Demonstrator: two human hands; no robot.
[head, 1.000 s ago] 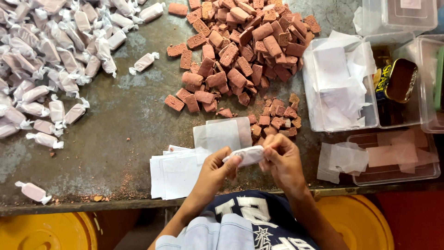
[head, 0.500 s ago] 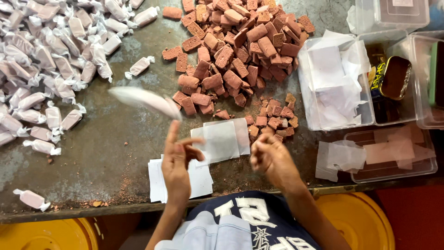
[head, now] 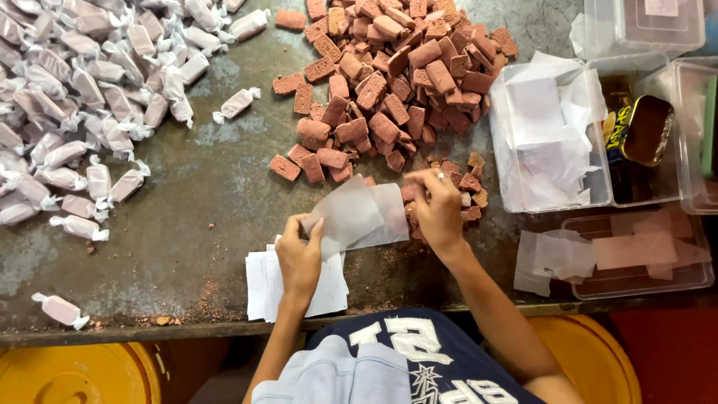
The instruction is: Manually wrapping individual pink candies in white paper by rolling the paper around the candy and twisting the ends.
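Observation:
My left hand (head: 299, 258) pinches the corner of a translucent wrapping paper (head: 359, 217), lifted above a small stack of white paper sheets (head: 329, 288). Over at the near edge of a pile of reddish-brown candy blocks (head: 389, 90), my right hand (head: 437, 209) has its fingers curled among small broken pieces; whether it holds one I cannot tell. A heap of candies wrapped in white paper (head: 82, 97) covers the table's far left.
The worn metal table (head: 194, 194) ends at its near edge. Clear plastic boxes (head: 553, 142) with paper sheets and a tin (head: 647, 131) stand at the right. Two yellow buckets (head: 75, 374) sit below the table. One wrapped candy (head: 60, 309) lies near the front left.
The wrapped candy held in both hands was tossed leftward to the heap. My left hand then took a fresh paper and my right hand reached to the candy pile.

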